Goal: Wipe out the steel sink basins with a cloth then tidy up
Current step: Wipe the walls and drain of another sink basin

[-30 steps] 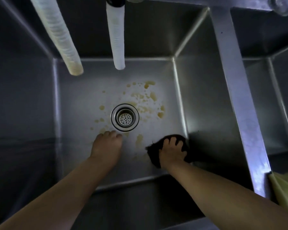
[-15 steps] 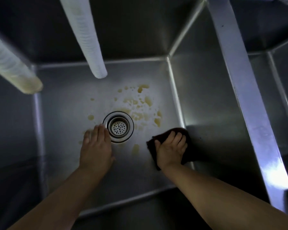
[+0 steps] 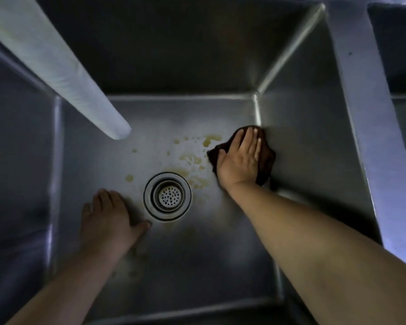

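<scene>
I look down into a deep steel sink basin (image 3: 174, 113). My right hand (image 3: 240, 160) presses flat, fingers straight, on a dark brown cloth (image 3: 266, 160) at the far right of the basin floor, against the right wall. Yellowish stains (image 3: 192, 160) spread over the floor between the cloth and the round drain strainer (image 3: 167, 196). My left hand (image 3: 108, 216) rests flat on the floor just left of the drain, thumb pointing toward its rim.
A white ribbed hose (image 3: 63, 76) hangs in from the upper left, its end above the basin floor. A steel divider (image 3: 370, 113) on the right separates this basin from a second basin (image 3: 403, 66).
My right hand has slid the cloth away from me along the right wall to the far corner, over some stains. My left hand stays by the drain. The view moved closer.
</scene>
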`<state>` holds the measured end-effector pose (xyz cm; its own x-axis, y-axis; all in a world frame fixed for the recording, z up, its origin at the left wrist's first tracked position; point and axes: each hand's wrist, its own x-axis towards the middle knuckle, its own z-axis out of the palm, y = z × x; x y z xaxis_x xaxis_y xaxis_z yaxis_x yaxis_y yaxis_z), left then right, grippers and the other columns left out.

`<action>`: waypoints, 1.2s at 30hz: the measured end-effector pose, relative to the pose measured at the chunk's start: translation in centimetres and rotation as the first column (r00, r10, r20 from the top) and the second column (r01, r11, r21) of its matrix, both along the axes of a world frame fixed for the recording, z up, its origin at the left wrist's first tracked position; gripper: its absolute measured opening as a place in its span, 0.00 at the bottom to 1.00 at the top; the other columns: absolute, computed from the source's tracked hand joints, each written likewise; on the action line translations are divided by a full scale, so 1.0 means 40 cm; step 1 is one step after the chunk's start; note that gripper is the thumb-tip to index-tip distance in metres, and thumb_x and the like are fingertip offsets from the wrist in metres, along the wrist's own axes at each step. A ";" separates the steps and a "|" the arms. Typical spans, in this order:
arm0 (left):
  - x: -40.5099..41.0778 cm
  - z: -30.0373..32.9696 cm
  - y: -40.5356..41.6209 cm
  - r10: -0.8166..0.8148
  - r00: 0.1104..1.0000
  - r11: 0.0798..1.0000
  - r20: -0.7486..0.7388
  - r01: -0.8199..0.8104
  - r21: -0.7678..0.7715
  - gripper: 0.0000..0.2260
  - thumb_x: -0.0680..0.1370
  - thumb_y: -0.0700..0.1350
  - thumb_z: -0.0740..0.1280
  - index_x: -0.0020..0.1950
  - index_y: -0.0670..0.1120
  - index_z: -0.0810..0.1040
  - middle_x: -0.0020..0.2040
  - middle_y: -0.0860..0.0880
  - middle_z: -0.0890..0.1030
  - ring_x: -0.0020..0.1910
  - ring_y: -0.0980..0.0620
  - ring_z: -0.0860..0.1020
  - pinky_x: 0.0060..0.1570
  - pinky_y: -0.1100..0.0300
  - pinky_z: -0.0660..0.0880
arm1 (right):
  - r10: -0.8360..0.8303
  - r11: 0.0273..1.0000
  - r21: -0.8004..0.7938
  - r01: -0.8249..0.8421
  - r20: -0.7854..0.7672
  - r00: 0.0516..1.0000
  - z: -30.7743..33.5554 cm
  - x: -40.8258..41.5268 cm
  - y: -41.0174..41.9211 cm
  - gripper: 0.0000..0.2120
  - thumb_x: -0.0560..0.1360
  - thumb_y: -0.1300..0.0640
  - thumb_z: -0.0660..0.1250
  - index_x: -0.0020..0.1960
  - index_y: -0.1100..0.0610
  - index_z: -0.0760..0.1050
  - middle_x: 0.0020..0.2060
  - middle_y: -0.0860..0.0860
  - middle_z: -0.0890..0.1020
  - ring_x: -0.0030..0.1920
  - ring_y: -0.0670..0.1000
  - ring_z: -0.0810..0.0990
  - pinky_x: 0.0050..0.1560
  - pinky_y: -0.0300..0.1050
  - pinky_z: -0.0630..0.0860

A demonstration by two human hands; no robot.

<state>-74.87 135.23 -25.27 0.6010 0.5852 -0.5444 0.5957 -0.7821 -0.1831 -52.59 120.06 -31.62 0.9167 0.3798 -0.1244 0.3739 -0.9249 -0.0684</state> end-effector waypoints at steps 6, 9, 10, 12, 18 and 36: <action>0.005 -0.041 -0.005 0.038 0.999 0.999 -0.017 -0.038 0.009 0.56 0.61 0.72 0.66 0.73 0.33 0.56 0.72 0.33 0.62 0.71 0.40 0.61 0.71 0.50 0.56 | 0.165 0.986 -0.004 -0.165 0.034 0.986 -0.008 0.165 0.075 0.34 0.77 0.48 0.54 0.76 0.64 0.48 0.76 0.62 0.49 0.77 0.58 0.46 0.76 0.52 0.40; 0.002 -0.052 -0.006 0.036 0.999 0.999 -0.011 -0.035 0.024 0.57 0.61 0.73 0.66 0.73 0.34 0.55 0.73 0.34 0.61 0.72 0.40 0.60 0.72 0.50 0.56 | 0.232 0.973 -0.025 -0.231 0.064 0.971 -0.015 0.196 0.082 0.33 0.78 0.48 0.53 0.76 0.64 0.48 0.76 0.62 0.49 0.77 0.57 0.45 0.76 0.51 0.39; 0.002 -0.052 -0.007 0.037 0.999 0.999 -0.014 -0.036 0.031 0.57 0.60 0.73 0.66 0.73 0.34 0.55 0.73 0.34 0.61 0.72 0.40 0.61 0.71 0.50 0.56 | 0.245 0.969 -0.035 -0.243 0.074 0.967 -0.016 0.195 0.081 0.33 0.78 0.48 0.52 0.76 0.64 0.48 0.76 0.62 0.49 0.77 0.58 0.45 0.75 0.51 0.39; 0.005 -0.053 -0.010 0.040 0.999 0.999 -0.027 -0.039 0.036 0.57 0.61 0.73 0.65 0.74 0.33 0.55 0.73 0.34 0.61 0.73 0.40 0.60 0.72 0.50 0.55 | 0.259 0.965 -0.051 -0.256 0.086 0.962 -0.014 0.190 0.079 0.33 0.79 0.48 0.52 0.76 0.64 0.48 0.76 0.62 0.49 0.77 0.57 0.45 0.75 0.51 0.39; 0.009 -0.045 -0.013 0.051 0.996 0.999 -0.076 -0.051 0.011 0.56 0.63 0.72 0.65 0.75 0.34 0.50 0.74 0.34 0.57 0.74 0.40 0.56 0.73 0.50 0.53 | 0.432 0.902 -0.024 -0.432 0.020 0.902 0.008 0.103 0.071 0.32 0.78 0.49 0.53 0.77 0.62 0.48 0.77 0.58 0.50 0.77 0.55 0.44 0.76 0.49 0.39; 0.025 -0.029 -0.014 0.089 0.993 0.995 -0.082 -0.093 -0.046 0.53 0.66 0.67 0.67 0.73 0.31 0.50 0.72 0.30 0.57 0.72 0.34 0.57 0.66 0.50 0.66 | 0.335 0.939 -0.065 -0.337 -0.034 0.942 0.020 -0.158 -0.078 0.33 0.73 0.46 0.59 0.75 0.56 0.59 0.74 0.61 0.60 0.75 0.61 0.54 0.74 0.60 0.46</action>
